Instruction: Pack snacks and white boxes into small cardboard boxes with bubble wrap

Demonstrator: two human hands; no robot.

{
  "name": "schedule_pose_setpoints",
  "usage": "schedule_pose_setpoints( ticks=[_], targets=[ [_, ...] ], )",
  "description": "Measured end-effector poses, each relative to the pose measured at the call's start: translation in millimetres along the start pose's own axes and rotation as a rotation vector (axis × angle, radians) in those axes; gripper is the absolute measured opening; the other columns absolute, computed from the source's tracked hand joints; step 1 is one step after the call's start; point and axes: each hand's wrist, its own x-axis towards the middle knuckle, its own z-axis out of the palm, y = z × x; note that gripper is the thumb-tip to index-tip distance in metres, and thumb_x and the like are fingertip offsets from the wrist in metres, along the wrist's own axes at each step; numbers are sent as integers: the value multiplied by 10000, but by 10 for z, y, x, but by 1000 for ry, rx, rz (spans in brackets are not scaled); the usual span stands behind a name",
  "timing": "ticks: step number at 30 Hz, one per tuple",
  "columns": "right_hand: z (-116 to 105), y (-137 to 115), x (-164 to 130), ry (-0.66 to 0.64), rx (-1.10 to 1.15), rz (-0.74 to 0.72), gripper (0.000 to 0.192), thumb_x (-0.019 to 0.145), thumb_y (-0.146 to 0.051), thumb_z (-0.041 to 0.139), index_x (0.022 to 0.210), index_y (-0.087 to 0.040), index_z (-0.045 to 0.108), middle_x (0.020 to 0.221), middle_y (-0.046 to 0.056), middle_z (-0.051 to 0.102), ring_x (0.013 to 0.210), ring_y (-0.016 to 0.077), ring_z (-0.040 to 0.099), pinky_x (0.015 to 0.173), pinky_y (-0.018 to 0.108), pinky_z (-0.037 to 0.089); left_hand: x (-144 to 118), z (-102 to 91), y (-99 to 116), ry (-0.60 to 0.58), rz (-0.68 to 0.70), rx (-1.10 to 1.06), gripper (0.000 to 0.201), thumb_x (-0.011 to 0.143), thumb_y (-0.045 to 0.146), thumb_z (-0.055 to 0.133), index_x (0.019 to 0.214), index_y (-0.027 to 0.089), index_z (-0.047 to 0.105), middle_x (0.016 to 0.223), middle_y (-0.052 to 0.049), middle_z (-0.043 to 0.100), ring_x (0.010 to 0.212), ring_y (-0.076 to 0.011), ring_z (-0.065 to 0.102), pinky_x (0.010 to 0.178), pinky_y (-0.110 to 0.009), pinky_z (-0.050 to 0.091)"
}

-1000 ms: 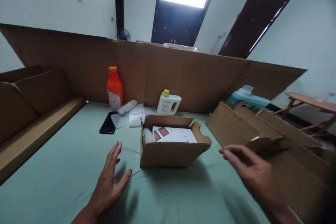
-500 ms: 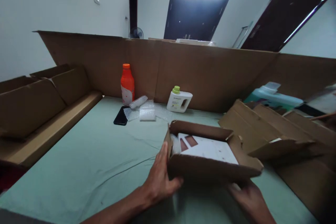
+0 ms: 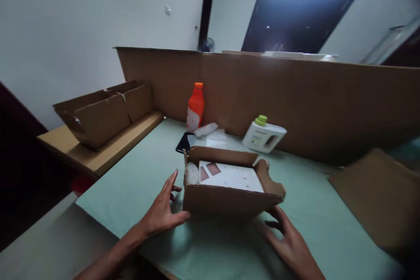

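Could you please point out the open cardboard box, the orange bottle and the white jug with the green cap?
open cardboard box [image 3: 226, 199], head view, on its front wall.
orange bottle [image 3: 196, 106], head view, on the orange upper body.
white jug [image 3: 262, 135], head view, on its white side, below the green cap.

Head camera looks forward and down, close over the table [image 3: 138, 175].

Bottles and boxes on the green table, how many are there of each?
Bottles: 2, the orange bottle and the white bottle.
Open boxes: 1, the cardboard box between the left hand and the right hand.
Total: 3
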Motion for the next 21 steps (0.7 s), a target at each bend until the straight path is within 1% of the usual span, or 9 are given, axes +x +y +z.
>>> schedule_pose_setpoints(
  ticks=[2,4,7,9,11,13,16,18,21],
  targets=[
    [-10,149,-18,22,29,58,676,686,-570,703,1245,-203,606,1239,154,708,1015,322,724,778,370,611,88,-142,-66,-62,9,9,1190,688,491,789,1596,242,61,1628,-204,204,1107,-282,598,882,-430,541],
    [65,201,-11,-10,59,154,681,639,-596,720,1194,-217,612,1153,145,742,907,322,750,723,368,615,230,-216,-131,-149,43,10,1312,608,530,843,1601,234,38,1650,-208,140,1139,-309,586,958,-470,518],
    [225,152,8,-99,77,257,608,651,-622,709,1114,-244,604,901,94,783,784,320,754,669,369,600,462,-149,-217,-229,143,-23,1434,525,506,896,1601,223,-9,1662,-181,134,1401,-403,387,1160,-533,352],
    [294,116,22,-81,58,272,550,670,-636,686,1059,-257,596,782,64,771,751,318,746,644,365,583,565,-52,-261,-210,203,-53,1469,499,470,908,1599,216,-32,1653,-178,164,1488,-424,232,1222,-559,228],
    [328,100,59,-28,34,270,509,659,-637,678,994,-263,593,734,50,758,715,313,737,616,361,567,594,-4,-291,-184,220,-70,1491,471,446,915,1598,206,-30,1631,-195,196,1496,-441,194,1231,-582,181],
    [367,68,134,-40,29,275,483,630,-607,699,952,-262,598,721,47,752,704,313,734,603,358,562,544,-55,-312,-180,200,-86,1489,454,424,916,1598,200,-9,1605,-201,235,1487,-447,205,1228,-591,179],
    [547,-95,316,-139,65,261,477,602,-525,730,965,-242,607,761,55,755,743,313,739,641,362,576,357,-286,-362,-140,150,-121,1409,495,370,889,1594,216,22,1599,-175,256,1468,-426,263,1225,-572,210],
    [778,-286,469,-182,108,196,464,620,-476,712,994,-225,602,821,60,751,758,297,734,667,367,582,195,-471,-436,-64,108,-125,1360,523,344,871,1588,218,34,1592,-177,279,1446,-421,317,1212,-562,260],
    [1231,-621,727,-255,159,49,440,657,-415,671,1033,-202,587,854,46,716,713,245,706,670,361,578,-46,-714,-598,100,19,-152,1304,560,360,865,1568,217,50,1516,-195,403,1347,-404,472,1144,-553,385]
  ],
)
